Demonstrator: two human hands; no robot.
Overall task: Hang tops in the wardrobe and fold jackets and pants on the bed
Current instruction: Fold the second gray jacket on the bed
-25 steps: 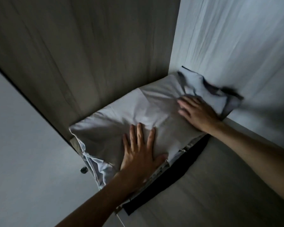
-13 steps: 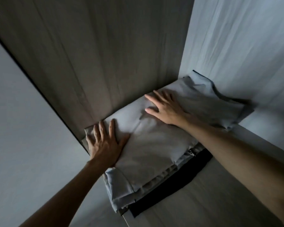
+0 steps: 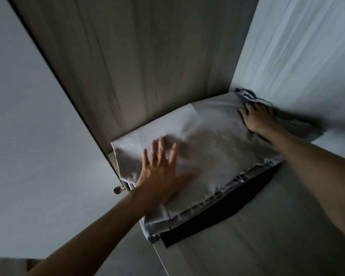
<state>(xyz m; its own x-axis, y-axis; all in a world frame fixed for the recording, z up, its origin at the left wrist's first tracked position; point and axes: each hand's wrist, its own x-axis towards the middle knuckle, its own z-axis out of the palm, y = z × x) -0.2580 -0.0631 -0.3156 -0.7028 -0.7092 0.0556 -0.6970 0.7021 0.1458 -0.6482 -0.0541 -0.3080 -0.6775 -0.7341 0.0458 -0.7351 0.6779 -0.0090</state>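
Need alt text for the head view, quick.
Both hands press down on a folded pale grey garment on a wardrobe shelf: the left hand flat near the front, the right hand at its far right corner. A black garment lies underneath.

**Wardrobe shelf, dim light**

Wood-grain shelf (image 3: 267, 240) carries one stack of folded clothes. Black garment (image 3: 217, 216) at the bottom, flat on the board. Pale grey folded garments (image 3: 207, 148) lie on top, reaching into the back corner.

Blurred: left hand (image 3: 159, 174); right hand (image 3: 256, 117) grip unclear; black garment (image 3: 217, 216) mostly hidden under grey stack (image 3: 217, 148).
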